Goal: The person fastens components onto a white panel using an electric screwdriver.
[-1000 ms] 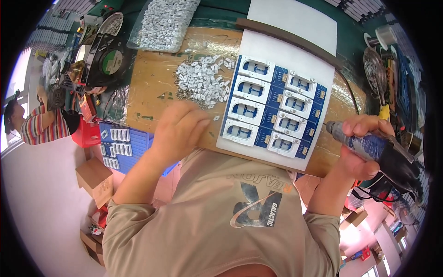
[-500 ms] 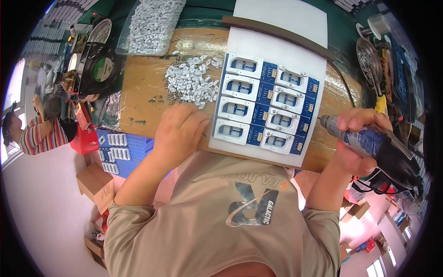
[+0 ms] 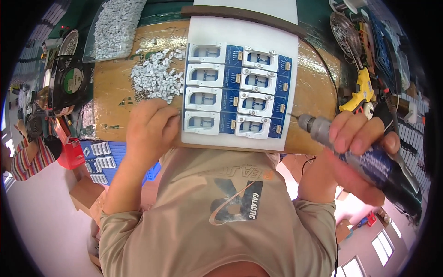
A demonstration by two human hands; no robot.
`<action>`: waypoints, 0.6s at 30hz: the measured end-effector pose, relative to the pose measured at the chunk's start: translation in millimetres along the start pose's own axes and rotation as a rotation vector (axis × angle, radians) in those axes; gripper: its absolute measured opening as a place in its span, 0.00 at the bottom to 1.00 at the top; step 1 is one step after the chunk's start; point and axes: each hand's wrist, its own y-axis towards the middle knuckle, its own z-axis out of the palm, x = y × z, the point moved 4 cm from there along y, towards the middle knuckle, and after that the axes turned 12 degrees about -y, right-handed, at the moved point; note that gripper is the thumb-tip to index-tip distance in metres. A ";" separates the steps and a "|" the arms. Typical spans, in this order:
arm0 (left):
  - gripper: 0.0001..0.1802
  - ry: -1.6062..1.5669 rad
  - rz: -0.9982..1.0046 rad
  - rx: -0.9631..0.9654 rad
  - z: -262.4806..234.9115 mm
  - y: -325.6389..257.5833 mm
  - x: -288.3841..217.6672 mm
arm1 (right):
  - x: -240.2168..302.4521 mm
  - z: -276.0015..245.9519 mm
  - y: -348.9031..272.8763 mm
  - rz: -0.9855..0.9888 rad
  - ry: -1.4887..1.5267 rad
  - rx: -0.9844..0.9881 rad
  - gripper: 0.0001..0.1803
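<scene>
A dark blue and grey power screwdriver [image 3: 364,157] lies tilted at the right, its thin tip pointing left at the blue board [image 3: 237,94]. The board lies flat on a white sheet in the middle, with eight white frames in two rows.

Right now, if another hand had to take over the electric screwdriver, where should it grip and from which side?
Grip the electric screwdriver on its dark barrel, mid-length, where the right hand wraps it now. Come from the right rear: the tool lies slanted, bit toward the blue circuit panel, so the silver nose should probably stay free.
</scene>
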 end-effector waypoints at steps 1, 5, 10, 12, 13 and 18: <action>0.10 0.009 0.018 -0.028 -1.2 0.5 -1.2 | 2.3 5.1 0.3 0.048 0.081 -0.035 0.42; 0.11 -0.052 0.027 -0.121 -6.0 10.2 -19.5 | 9.0 24.4 -2.5 0.117 0.110 0.016 0.37; 0.09 -0.329 0.288 0.036 31.4 35.0 -79.4 | 9.1 48.3 -4.4 0.140 0.115 -0.040 0.36; 0.09 -0.371 0.307 0.085 46.7 38.9 -86.1 | 11.0 56.9 -2.4 0.151 0.105 -0.040 0.36; 0.09 -0.373 0.305 0.081 50.1 39.0 -85.7 | 11.3 60.2 -1.8 0.161 0.097 -0.044 0.36; 0.04 -0.402 0.258 0.096 58.9 41.5 -83.4 | 7.7 66.9 -0.4 0.158 0.113 0.005 0.37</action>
